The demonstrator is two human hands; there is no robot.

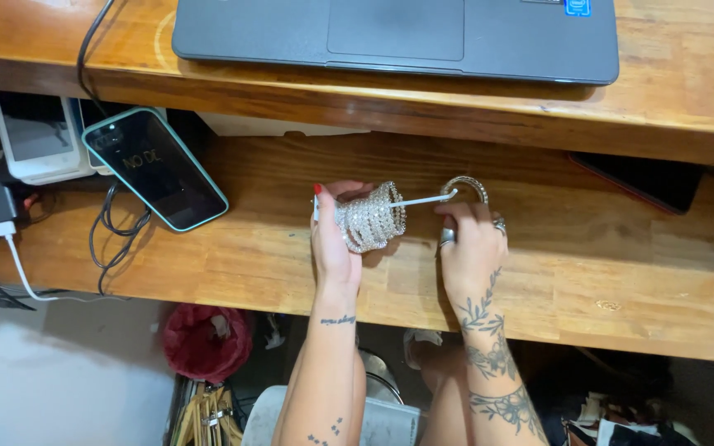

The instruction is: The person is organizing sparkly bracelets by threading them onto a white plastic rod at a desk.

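Head view: left hand (334, 248) is closed around a stack of sparkling rhinestone bracelets (370, 219) above the wooden desk's (621, 281) lower shelf. Right hand (471, 248), at 3 o'clock of the stack, pinches one loose bracelet (465, 183) together with a white strip (423, 200) running into the stack. Phone (154, 167) lies at 9 o'clock, laptop (398, 37) at 12 o'clock.

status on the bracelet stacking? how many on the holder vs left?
Done: a stack of sparkly bracelets sits bunched on the white rod; exact count unreadable. In hand: left hand grips the stack, right hand holds one bracelet at the rod's tip, not yet slid on. No other loose bracelets visible on the wooden shelf.
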